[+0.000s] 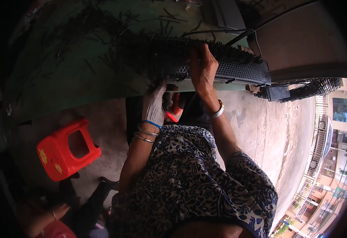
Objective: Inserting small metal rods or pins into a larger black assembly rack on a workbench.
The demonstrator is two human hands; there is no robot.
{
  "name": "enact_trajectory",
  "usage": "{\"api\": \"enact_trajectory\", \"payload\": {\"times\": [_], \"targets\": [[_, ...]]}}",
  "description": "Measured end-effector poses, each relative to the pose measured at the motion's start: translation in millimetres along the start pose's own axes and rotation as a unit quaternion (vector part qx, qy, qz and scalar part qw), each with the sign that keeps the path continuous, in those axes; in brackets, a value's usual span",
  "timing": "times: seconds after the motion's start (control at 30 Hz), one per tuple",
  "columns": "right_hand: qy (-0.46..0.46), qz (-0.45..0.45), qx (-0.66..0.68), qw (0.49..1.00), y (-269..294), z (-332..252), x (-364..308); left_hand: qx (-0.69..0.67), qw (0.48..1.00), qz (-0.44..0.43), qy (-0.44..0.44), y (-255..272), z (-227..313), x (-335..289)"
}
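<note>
A long black perforated plastic strip (243, 72) lies along the front edge of a green table (31, 85), with a row of short black prongs (231, 51) along its far side. My right hand (205, 69) is bare and closed above the strip, its fingertips at the prongs; whatever it pinches is too dark to make out. My left hand (156, 101), in a grey knit glove, is at the strip's near edge on the left. Its fingertips sink into shadow, so their grip is hidden.
Loose thin black pieces (90, 65) lie scattered over the table. A black cable (256, 39) loops behind the strip. More black mesh strips (314, 89) hang at the right. A red plastic stool (58, 146) is on the floor at left, near another person's hand (60, 210).
</note>
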State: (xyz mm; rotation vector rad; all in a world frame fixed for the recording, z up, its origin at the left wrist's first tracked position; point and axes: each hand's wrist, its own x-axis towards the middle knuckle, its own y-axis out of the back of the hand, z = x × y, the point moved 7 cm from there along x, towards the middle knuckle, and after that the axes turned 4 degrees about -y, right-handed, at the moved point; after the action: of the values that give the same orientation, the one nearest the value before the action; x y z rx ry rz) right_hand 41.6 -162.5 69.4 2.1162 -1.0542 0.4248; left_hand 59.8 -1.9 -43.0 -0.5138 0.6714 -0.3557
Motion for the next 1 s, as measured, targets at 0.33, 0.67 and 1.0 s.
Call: {"api": "enact_trajectory", "payload": {"times": [0.33,0.67,1.0], "targets": [[-0.027,-0.063,0.005,0.998,-16.5,17.5,-0.4,-0.043,0.999,-0.007,0.025,-2.6,-3.8,1.1],[0.004,-0.076,-0.168,0.983,-22.9,13.9,2.6,-0.054,0.997,-0.023,0.044,-3.2,-7.7,-1.2],[-0.011,-0.092,-0.175,0.980,-14.5,4.8,-4.1,-0.042,0.998,-0.023,0.050,-0.9,-6.2,-2.8]]}}
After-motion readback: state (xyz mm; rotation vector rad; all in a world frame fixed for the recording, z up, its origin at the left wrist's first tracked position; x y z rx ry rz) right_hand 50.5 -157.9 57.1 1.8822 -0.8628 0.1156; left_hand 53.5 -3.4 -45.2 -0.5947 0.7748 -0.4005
